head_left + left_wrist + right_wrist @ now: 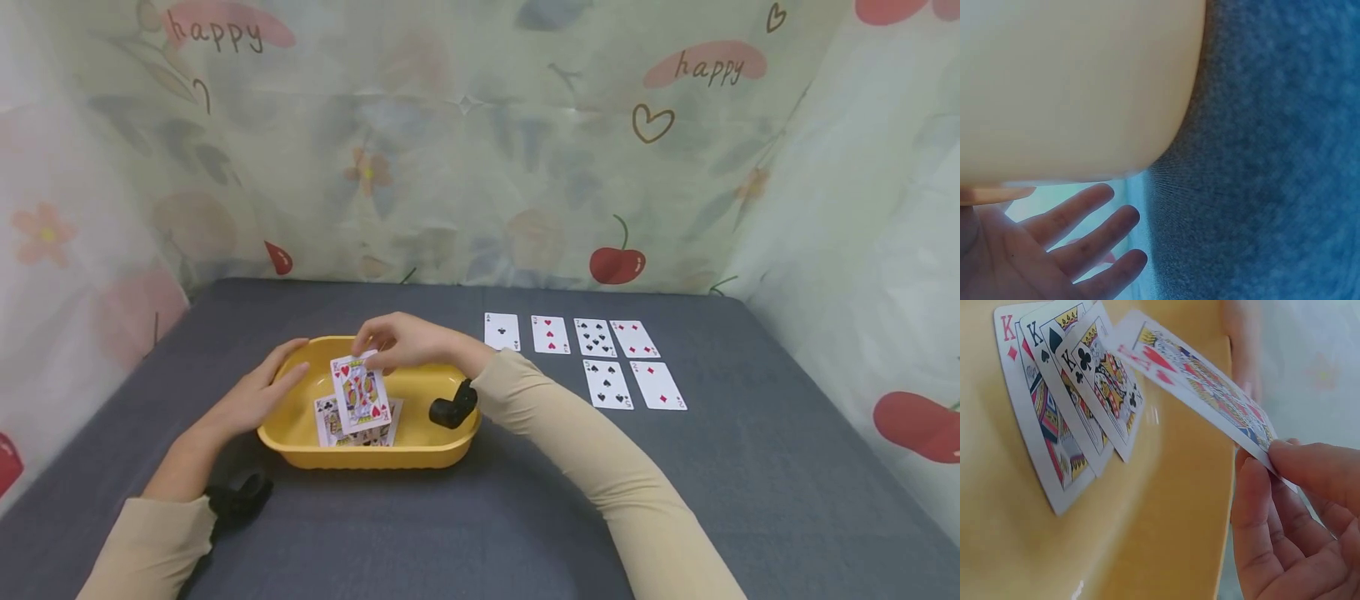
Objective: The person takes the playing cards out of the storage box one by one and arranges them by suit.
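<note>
My right hand (pixel 401 340) pinches the king of hearts (pixel 362 392) by its top edge, between thumb and fingers. The card tilts over the yellow plastic basin (pixel 360 457). Inside it lie three overlapping kings: the king of diamonds (pixel 1044 434), king of spades (pixel 1054 347) and king of clubs (pixel 1107 387). Along the basin's left rim rests my left hand (pixel 258 390), thumb over the inside and fingers outside. The left wrist view shows these fingers (pixel 1094 247) straight and spread beside the basin's wall.
To the right of the basin, several cards lie face up: the ace of clubs (pixel 502 331), a three of hearts (pixel 551 334), several spades (pixel 608 384) and diamonds (pixel 658 385). A dark cloth (pixel 375 533) covers the table. Printed curtains (pixel 465 167) enclose the back and sides.
</note>
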Action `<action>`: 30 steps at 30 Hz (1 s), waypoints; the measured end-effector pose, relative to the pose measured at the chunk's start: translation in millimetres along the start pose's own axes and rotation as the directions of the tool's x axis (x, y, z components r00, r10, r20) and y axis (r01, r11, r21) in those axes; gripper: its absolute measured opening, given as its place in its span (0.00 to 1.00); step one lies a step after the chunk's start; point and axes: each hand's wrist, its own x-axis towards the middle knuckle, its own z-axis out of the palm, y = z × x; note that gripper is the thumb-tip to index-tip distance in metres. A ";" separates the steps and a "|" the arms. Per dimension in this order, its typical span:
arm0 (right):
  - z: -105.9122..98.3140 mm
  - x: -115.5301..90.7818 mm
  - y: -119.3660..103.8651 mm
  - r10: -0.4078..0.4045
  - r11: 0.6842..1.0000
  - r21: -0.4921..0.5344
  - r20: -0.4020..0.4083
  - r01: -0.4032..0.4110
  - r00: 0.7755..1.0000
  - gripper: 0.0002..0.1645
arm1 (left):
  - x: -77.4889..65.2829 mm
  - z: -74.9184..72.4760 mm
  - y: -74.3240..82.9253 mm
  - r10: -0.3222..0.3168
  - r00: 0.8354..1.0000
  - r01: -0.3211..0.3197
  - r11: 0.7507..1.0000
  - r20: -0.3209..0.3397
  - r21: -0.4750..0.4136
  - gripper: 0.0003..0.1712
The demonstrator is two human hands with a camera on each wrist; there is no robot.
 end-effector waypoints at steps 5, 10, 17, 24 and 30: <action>-10.1 -12.0 6.7 0.016 1.000 0.018 -0.059 -0.015 0.998 0.13 | -0.5 0.3 0.5 0.000 1.000 0.000 1.000 -0.007 -0.005 0.40; -21.3 -24.8 13.0 0.050 0.998 0.037 -0.109 -0.047 0.993 0.13 | -0.4 0.4 1.1 -0.002 1.000 0.002 1.000 -0.009 -0.003 0.40; -34.5 -44.5 25.2 0.079 0.993 0.095 -0.160 -0.064 0.984 0.14 | -0.7 0.5 1.0 -0.001 1.000 0.001 1.000 -0.009 -0.003 0.40; -43.2 -65.4 37.4 0.134 0.981 0.168 -0.214 -0.098 0.968 0.15 | 0.1 1.0 -0.3 0.013 1.000 -0.013 1.000 -0.015 -0.008 0.39; -50.2 -85.4 49.7 0.162 0.970 0.220 -0.265 -0.104 0.951 0.16 | -0.5 0.1 -0.5 0.015 1.000 -0.015 1.000 -0.016 -0.008 0.39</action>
